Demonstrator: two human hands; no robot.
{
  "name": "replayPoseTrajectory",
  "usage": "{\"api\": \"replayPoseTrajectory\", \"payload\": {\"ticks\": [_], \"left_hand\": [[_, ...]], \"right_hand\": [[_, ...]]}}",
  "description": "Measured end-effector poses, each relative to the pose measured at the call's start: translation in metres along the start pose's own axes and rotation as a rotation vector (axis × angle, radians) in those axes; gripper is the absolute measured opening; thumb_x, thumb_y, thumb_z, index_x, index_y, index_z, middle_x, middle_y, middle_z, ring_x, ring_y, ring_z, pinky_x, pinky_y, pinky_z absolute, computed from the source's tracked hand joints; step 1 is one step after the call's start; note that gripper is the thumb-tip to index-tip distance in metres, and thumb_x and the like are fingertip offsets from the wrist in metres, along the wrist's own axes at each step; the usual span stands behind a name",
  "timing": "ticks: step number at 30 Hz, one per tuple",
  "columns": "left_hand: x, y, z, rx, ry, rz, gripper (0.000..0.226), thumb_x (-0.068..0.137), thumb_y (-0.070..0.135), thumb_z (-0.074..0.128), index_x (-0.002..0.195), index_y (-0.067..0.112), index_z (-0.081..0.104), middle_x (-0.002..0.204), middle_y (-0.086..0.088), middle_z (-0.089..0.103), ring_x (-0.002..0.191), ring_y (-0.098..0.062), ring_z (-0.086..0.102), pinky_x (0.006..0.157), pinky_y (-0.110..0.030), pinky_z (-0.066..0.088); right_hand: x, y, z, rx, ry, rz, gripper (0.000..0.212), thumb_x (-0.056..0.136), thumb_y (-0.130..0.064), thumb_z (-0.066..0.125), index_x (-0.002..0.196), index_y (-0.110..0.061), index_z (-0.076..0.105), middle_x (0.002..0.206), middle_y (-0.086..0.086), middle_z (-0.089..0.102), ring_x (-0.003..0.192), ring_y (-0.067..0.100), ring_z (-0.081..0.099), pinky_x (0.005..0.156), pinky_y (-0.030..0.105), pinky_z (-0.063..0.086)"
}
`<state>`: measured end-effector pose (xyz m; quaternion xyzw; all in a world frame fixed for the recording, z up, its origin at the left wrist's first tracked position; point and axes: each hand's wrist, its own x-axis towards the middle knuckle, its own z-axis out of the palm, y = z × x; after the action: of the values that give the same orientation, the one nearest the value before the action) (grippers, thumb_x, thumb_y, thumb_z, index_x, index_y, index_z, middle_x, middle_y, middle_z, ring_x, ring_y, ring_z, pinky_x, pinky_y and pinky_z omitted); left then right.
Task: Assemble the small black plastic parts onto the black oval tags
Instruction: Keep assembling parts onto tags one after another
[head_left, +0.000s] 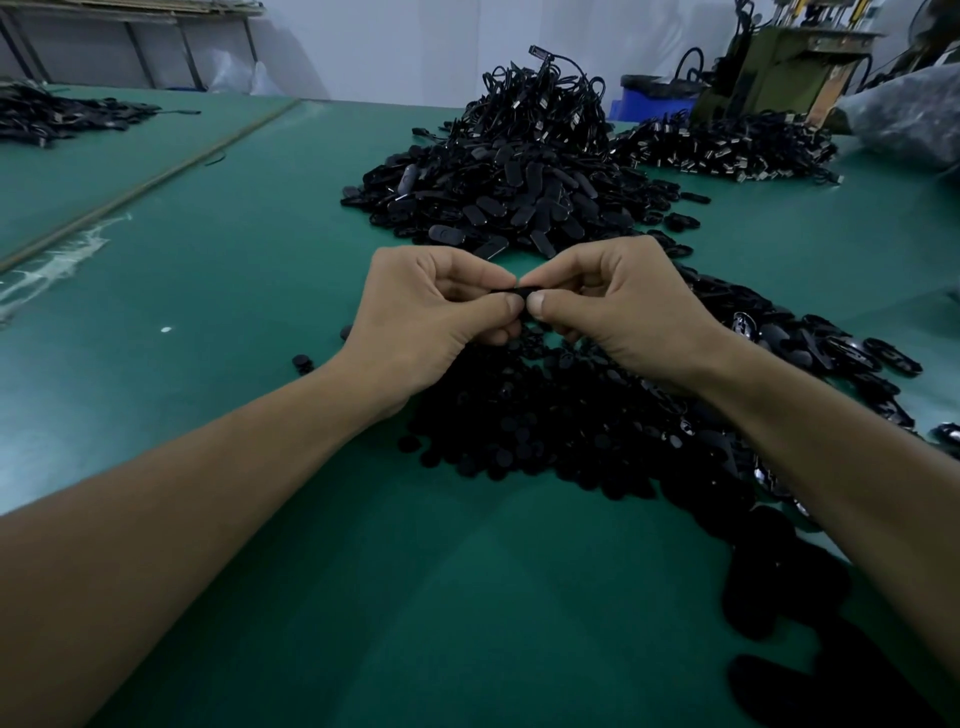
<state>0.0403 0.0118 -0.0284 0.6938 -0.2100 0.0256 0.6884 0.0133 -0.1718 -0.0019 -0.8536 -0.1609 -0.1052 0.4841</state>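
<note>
Black plastic piece (511, 289) pinched between two bare hands over a green table (249, 291).

The left hand (431, 317) and right hand (618, 306) meet thumb to thumb, each with thumb and forefinger curled and clamped on the same small dark piece, held just above the tabletop; too little of it shows to tell whether it is a tag, a small part, or both joined. Directly beneath the hands and wrists lies a flat spread of small black parts (545, 431), running off to the right. Just beyond the fingertips rises a heap of black oval tags (498, 202), topped by a tangle of black looped cords (545, 98). Farther right sits another low pile (727, 148), with a blue bin (649, 106) behind it.
</note>
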Motion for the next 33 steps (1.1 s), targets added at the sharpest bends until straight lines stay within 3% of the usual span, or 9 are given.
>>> {"api": "replayPoseTrajectory", "payload": {"ticks": [6, 10, 11, 13, 15, 18, 23, 27, 33], "left_hand": [[0.001, -0.001, -0.001, 0.089, 0.022, 0.041, 0.017, 0.08, -0.003, 0.08, 0.079, 0.012, 0.072, 0.069, -0.007, 0.076, 0.063, -0.019, 0.075, 0.061, -0.022, 0.059], [0.004, -0.004, -0.004, 0.228, 0.173, 0.095, 0.018, 0.083, 0.003, 0.08, 0.083, 0.019, 0.073, 0.071, 0.0, 0.076, 0.065, -0.018, 0.075, 0.066, -0.026, 0.06], [0.005, -0.003, -0.006, 0.255, 0.211, 0.122, 0.018, 0.084, 0.004, 0.079, 0.084, 0.021, 0.073, 0.071, 0.003, 0.076, 0.065, -0.016, 0.074, 0.066, -0.024, 0.06], [0.008, -0.001, -0.011, 0.294, 0.284, 0.157, 0.017, 0.086, 0.008, 0.078, 0.088, 0.024, 0.074, 0.07, 0.006, 0.075, 0.065, -0.012, 0.073, 0.066, -0.022, 0.059], [0.009, -0.001, -0.016, 0.343, 0.336, 0.162, 0.016, 0.088, 0.011, 0.077, 0.094, 0.025, 0.074, 0.072, 0.009, 0.074, 0.063, -0.008, 0.072, 0.066, -0.019, 0.059], [0.011, -0.003, -0.021, 0.433, 0.36, 0.14, 0.015, 0.089, 0.016, 0.076, 0.102, 0.024, 0.076, 0.076, 0.013, 0.073, 0.059, -0.003, 0.07, 0.06, -0.012, 0.054], [0.015, -0.009, -0.029, 0.565, 0.347, 0.122, 0.018, 0.086, 0.021, 0.08, 0.104, 0.017, 0.078, 0.078, 0.02, 0.066, 0.065, 0.017, 0.061, 0.068, 0.0, 0.046], [0.015, -0.012, -0.03, 0.637, 0.323, 0.09, 0.019, 0.087, 0.027, 0.079, 0.104, 0.018, 0.079, 0.077, 0.024, 0.062, 0.063, 0.019, 0.057, 0.066, 0.002, 0.041], [0.013, -0.013, -0.032, 0.782, 0.335, 0.079, 0.017, 0.092, 0.038, 0.071, 0.105, 0.03, 0.077, 0.105, 0.013, 0.065, 0.102, -0.006, 0.057, 0.09, -0.034, 0.047]], "right_hand": [[0.002, 0.002, -0.001, -0.007, -0.019, 0.009, 0.016, 0.09, -0.006, 0.071, 0.091, -0.022, 0.075, 0.077, -0.005, 0.074, 0.069, 0.003, 0.064, 0.069, 0.021, 0.055], [0.005, 0.011, -0.007, -0.421, 0.09, 0.031, 0.022, 0.099, -0.021, 0.058, 0.117, -0.018, 0.071, 0.099, -0.013, 0.069, 0.084, -0.002, 0.062, 0.077, 0.003, 0.045], [0.005, 0.015, -0.011, -0.59, 0.119, 0.058, 0.028, 0.101, -0.023, 0.054, 0.125, -0.017, 0.067, 0.113, -0.007, 0.067, 0.1, 0.007, 0.062, 0.089, 0.007, 0.045], [0.002, 0.022, -0.017, -0.911, 0.108, 0.218, 0.038, 0.102, -0.026, 0.047, 0.138, -0.02, 0.056, 0.137, 0.01, 0.055, 0.127, 0.031, 0.048, 0.11, 0.039, 0.038], [-0.002, 0.026, -0.021, -1.086, 0.047, 0.408, 0.039, 0.102, -0.03, 0.044, 0.139, -0.019, 0.053, 0.141, 0.019, 0.046, 0.132, 0.04, 0.036, 0.108, 0.052, 0.028], [-0.005, 0.027, -0.022, -1.097, -0.007, 0.496, 0.033, 0.102, -0.032, 0.038, 0.12, -0.014, 0.06, 0.123, 0.02, 0.054, 0.122, 0.042, 0.043, 0.105, 0.054, 0.028], [-0.004, 0.026, -0.024, -1.09, 0.064, 0.379, 0.026, 0.099, -0.019, 0.046, 0.11, -0.011, 0.067, 0.116, 0.016, 0.063, 0.111, 0.04, 0.053, 0.097, 0.048, 0.038], [-0.004, 0.027, -0.023, -1.118, 0.087, 0.305, 0.028, 0.102, -0.028, 0.048, 0.105, -0.011, 0.07, 0.112, 0.014, 0.064, 0.109, 0.04, 0.054, 0.094, 0.047, 0.041], [-0.002, 0.027, -0.026, -1.139, 0.165, 0.233, 0.032, 0.107, -0.029, 0.043, 0.092, -0.005, 0.06, 0.071, 0.007, 0.051, 0.063, 0.029, 0.046, 0.069, 0.039, 0.037]]}}
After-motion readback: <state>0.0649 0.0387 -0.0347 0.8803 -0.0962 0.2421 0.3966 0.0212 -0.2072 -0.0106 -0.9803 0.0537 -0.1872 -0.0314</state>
